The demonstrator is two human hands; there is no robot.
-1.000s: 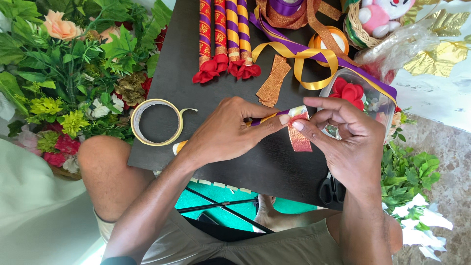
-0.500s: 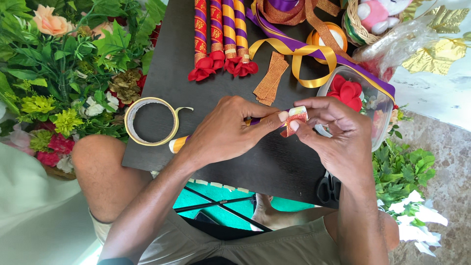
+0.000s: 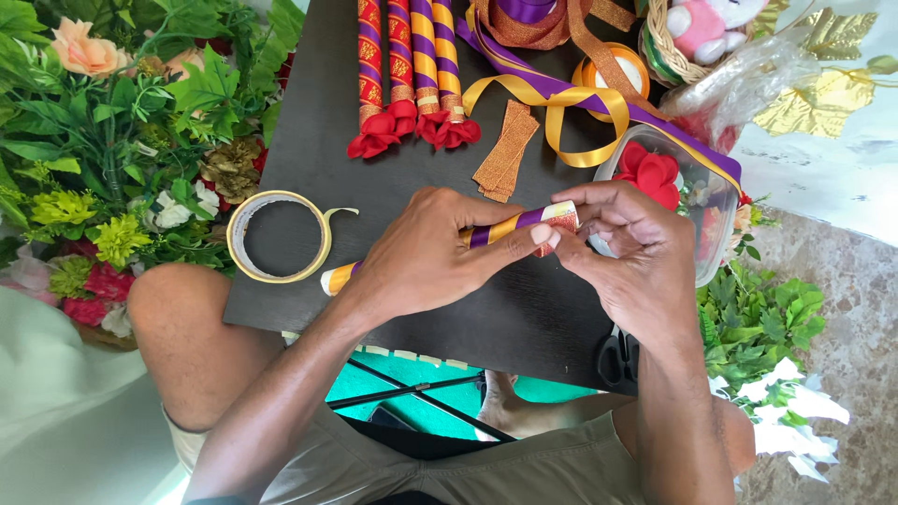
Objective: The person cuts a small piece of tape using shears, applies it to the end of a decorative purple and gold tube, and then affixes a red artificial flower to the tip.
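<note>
Purple-gold stick [image 3: 505, 227] clasped in left hand [image 3: 426, 252]; right hand [image 3: 622, 248] pinching red end wrap [image 3: 559, 221] — best pressed flat, snug.

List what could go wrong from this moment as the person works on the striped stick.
The red-gold strip, pinched only by fingertips at the purple-and-yellow striped stick's end, may slip or go on crooked. The right hand works close to the clear plastic tub at the table edge and might nudge it off.
</note>
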